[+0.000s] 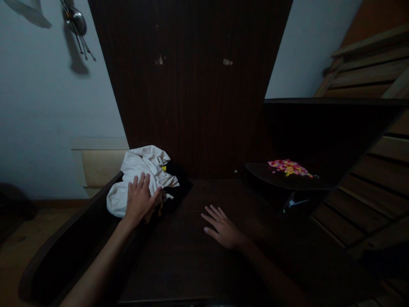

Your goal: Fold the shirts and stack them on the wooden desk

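My left hand [140, 199] is at a crumpled white cloth [145, 164], its fingers stretched out over the fabric. Whether it presses on the cloth or hovers just above cannot be made out. Dark fabric [179, 177] with a small yellow patch bunches behind and beside the white cloth at the left back corner of the dark wooden surface [188, 251]. Near the middle of that surface is my right hand [223, 228], palm down with fingers spread and nothing held. Dim light hides whether its palm touches the wood.
A dark curved shelf [255, 168] at the right bears a scatter of pink and yellow pieces [290, 167]. Below it shows a small pale-blue item [297, 203]. A tall brown panel [194, 94] rises behind, a raised side edge [73, 221] runs along the left, and wooden slats [370, 196] stand far right.
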`<state>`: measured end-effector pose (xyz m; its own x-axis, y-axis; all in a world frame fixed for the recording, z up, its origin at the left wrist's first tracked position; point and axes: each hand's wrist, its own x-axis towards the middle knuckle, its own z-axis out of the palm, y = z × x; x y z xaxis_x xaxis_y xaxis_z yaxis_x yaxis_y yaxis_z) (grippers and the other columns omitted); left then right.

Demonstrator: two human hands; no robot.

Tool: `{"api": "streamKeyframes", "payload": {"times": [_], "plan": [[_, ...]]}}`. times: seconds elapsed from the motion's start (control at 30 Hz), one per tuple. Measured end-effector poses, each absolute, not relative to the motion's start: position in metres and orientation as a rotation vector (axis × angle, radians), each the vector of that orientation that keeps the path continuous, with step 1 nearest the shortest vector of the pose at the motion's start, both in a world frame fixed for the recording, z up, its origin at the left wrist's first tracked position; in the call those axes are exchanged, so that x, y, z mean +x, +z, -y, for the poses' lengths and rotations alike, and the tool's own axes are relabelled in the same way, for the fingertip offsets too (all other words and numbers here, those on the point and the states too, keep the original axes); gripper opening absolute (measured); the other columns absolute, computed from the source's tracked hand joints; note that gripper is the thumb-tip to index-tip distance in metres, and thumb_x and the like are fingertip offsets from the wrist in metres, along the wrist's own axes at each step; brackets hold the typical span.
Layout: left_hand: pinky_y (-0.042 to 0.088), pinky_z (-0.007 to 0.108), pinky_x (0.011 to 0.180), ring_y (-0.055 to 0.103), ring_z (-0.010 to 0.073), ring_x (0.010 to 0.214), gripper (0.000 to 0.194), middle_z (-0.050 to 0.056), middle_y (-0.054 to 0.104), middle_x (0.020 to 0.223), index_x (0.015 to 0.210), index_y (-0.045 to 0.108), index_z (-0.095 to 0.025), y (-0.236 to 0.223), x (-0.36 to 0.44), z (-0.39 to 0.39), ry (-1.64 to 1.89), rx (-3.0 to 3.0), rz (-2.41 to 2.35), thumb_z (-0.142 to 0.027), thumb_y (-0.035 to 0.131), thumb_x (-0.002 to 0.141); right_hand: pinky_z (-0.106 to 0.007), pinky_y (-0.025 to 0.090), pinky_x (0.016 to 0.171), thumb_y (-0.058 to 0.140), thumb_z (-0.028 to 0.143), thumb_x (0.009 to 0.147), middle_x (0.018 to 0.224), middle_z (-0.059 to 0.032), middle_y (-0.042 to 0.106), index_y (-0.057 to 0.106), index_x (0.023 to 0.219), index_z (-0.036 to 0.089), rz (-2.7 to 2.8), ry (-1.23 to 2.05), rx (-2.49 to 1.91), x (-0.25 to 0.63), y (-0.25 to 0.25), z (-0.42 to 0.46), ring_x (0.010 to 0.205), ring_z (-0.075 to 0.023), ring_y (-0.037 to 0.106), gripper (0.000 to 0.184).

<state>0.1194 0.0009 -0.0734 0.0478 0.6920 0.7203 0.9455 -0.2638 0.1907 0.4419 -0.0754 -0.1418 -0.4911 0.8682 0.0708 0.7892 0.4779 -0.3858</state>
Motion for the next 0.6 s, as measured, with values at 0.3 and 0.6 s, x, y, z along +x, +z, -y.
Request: {"api": "streamKeyframes", "payload": {"times": [0.3,0.6], "plan": [[0.021,0.058,0.114,0.025,0.0348,0.145,0.053,0.017,0.042,0.150,0.142,0.046,-0.015,-0.097,0.121,0.004,-1.094,-2.017,1.567,-0.040,0.034,0.097,-0.053,0.012,0.120,0.035,0.057,0.098,0.160,-0.0078,0.024,0.039,0.148,0.026,2.468,0.434,-1.398,0.443,-0.139,0.077,0.149,-0.0270,0.016,0.059],[0.027,0.055,0.115,0.039,0.0304,0.139,0.049,0.017,0.053,0.140,0.134,0.053,-0.012,-0.090,0.116,0.003,-1.294,-2.058,1.613,-0.034,0.027,0.099,-0.052,0.011,0.120,0.033,0.058,0.098,0.160,-0.0083,0.024,0.038,0.149,0.025,2.479,0.427,-1.413,0.443,-0.140,0.077,0.149,-0.0261,0.015,0.060]]}}
